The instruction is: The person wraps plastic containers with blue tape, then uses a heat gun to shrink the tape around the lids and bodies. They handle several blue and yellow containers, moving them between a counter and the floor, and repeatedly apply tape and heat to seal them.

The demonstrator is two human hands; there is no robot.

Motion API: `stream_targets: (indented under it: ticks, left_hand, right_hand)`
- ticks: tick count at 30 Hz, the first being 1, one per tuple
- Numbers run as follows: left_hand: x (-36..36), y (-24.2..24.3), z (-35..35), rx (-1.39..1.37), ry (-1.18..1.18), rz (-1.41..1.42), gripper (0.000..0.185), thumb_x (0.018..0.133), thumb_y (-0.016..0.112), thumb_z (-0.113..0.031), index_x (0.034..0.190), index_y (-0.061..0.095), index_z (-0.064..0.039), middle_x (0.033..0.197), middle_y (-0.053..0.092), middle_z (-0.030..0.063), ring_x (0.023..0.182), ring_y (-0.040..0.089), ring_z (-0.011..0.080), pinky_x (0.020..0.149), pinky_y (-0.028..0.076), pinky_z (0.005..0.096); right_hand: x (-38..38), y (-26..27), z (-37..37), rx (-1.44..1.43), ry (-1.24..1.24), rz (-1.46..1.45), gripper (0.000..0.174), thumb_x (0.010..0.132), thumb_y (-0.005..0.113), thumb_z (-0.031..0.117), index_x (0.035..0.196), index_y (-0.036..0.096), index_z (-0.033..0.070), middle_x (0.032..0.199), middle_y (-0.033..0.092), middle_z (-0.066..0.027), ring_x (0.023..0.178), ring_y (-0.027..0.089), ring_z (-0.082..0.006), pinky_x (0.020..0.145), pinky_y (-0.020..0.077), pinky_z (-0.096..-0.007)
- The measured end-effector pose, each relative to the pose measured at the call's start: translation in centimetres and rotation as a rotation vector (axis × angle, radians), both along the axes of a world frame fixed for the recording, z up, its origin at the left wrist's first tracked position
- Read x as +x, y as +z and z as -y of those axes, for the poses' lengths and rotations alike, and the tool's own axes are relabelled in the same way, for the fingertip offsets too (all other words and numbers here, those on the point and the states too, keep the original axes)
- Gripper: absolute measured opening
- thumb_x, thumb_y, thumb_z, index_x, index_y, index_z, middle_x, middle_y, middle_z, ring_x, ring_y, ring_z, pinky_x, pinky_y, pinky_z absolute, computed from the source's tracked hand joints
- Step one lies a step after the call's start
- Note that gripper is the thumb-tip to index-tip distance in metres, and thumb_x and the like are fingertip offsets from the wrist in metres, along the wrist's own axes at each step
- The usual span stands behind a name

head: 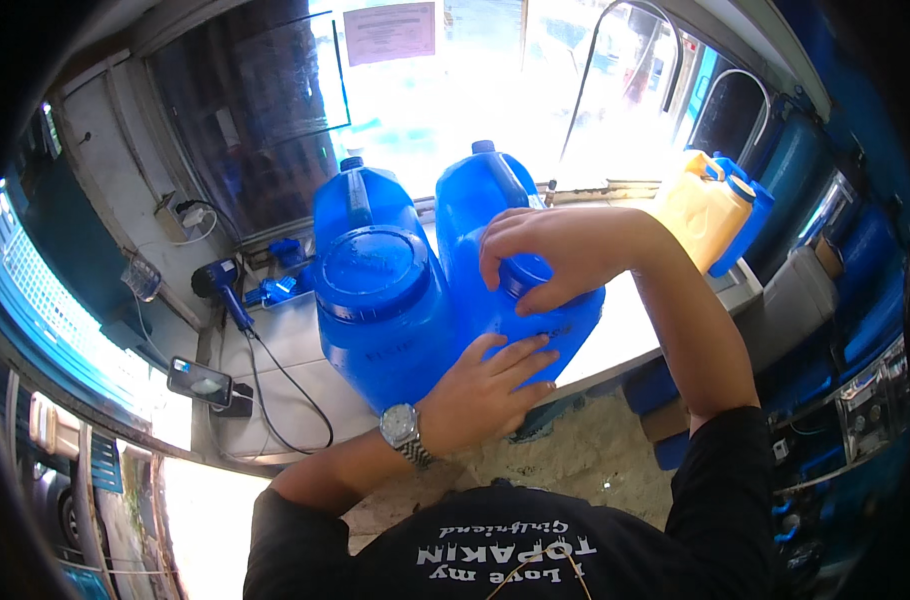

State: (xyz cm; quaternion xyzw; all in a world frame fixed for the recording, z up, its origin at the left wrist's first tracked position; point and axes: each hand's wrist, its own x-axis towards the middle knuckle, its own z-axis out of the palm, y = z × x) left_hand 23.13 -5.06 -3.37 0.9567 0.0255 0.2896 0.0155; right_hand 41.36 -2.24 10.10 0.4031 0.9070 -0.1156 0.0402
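Note:
Two blue plastic water containers stand side by side on a white tiled counter. My right hand (567, 251) arches over the right container (462, 255), its fingers and thumb around a round blue screw cap (526, 271). My left hand (481, 394), with a watch (400, 424) on its wrist, lies against that container's front face, fingers spread. The left container (383, 352) has a wide round lid (374, 271) on its front opening. Both containers have a moulded handle and a small rear cap, and both bear handwriting on the front.
A heat gun (226, 289) and a smartphone (199, 382) with cables lie on the counter's left side. Behind the gun is a tray of blue caps (275, 289). A yellowish jug (702, 206) stands at the right end. Curved metal spouts (638, 6) rise by the bright window.

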Motion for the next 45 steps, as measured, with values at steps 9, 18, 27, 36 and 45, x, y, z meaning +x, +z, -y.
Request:
stream_targets:
  ticks: [9,18,27,36,45]
  left_hand:
    - [-5.2,-1.2,0.2,0.025,0.360,0.561,0.053,0.067,0.074,-0.017,0.115,0.052,-0.011,0.125,0.048,0.0141,0.113,0.049,0.0283,0.093,0.037,0.0437]
    - [-11.1,-2.9,-4.2,-0.313,0.753,0.615,0.101,0.057,0.086,-0.031,0.135,0.030,0.001,0.135,0.037,0.0215,0.125,0.038,0.0349,0.104,0.031,0.0430]
    - [-13.3,-4.6,-8.0,-0.418,0.562,0.549,0.099,0.051,0.086,-0.041,0.126,0.037,0.000,0.130,0.039,0.0194,0.120,0.042,0.0353,0.100,0.036,0.0431]
    - [-13.5,-5.4,-8.8,-0.471,0.472,0.561,0.098,0.051,0.084,-0.047,0.128,0.038,-0.008,0.133,0.032,0.0189,0.126,0.031,0.0372,0.102,0.028,0.0511]
    - [-14.3,-5.2,-9.5,-0.470,0.401,0.557,0.097,0.053,0.083,-0.049,0.128,0.037,-0.007,0.132,0.033,0.0190,0.126,0.030,0.0389,0.103,0.027,0.0514]
  right_hand:
    - [-2.6,0.9,-3.7,0.148,0.016,-0.348,0.069,0.080,0.055,0.063,0.122,0.052,0.009,0.121,0.054,-0.0180,0.113,0.052,-0.0353,0.091,0.0449,-0.0491]
    - [-13.9,-0.1,-7.0,0.033,-0.111,0.153,0.095,0.070,0.048,0.078,0.140,0.035,0.015,0.133,0.046,-0.0212,0.116,0.051,-0.0402,0.091,0.0446,-0.0525]
    - [-14.4,-2.2,-6.6,0.098,0.105,0.287,0.089,0.057,0.082,0.047,0.134,0.043,0.026,0.139,0.031,-0.0120,0.130,0.030,-0.0349,0.098,0.0393,-0.0506]
    - [-14.4,-0.7,-5.8,-0.210,0.198,-0.329,0.040,0.076,0.072,0.030,0.111,0.062,0.012,0.119,0.051,-0.0091,0.113,0.047,-0.0259,0.094,0.0400,-0.0408]
    - [-16.7,-3.0,-4.9,0.304,-0.240,-0.181,0.052,0.074,0.071,0.042,0.114,0.058,0.011,0.125,0.050,-0.0133,0.123,0.041,-0.0362,0.103,0.0324,-0.0470]
